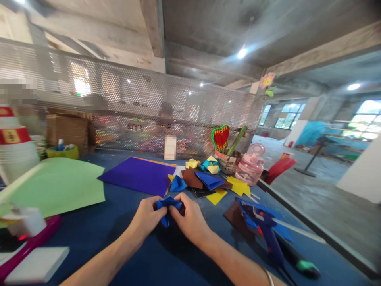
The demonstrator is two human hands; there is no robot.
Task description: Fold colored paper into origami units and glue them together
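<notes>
Between my two hands is a small piece of folded blue paper (168,202), held just above the dark blue tabletop. My left hand (149,214) pinches its left side with thumb and fingers. On the right side, my right hand (188,216) grips it the same way, thumb pressed on the front. The fingertips behind the paper are partly hidden. Just beyond my hands lie another folded blue paper piece (178,183), brown paper (192,177), a blue sheet (209,180) and yellow paper (217,196).
Purple paper (139,174) and a light green sheet (59,184) lie left. A glue gun (266,224) rests on paper at right. A pink bottle (250,167) and a basket (228,162) stand at the back right, before a perforated metal screen (133,99). A stack of paper cups (14,147) stands far left.
</notes>
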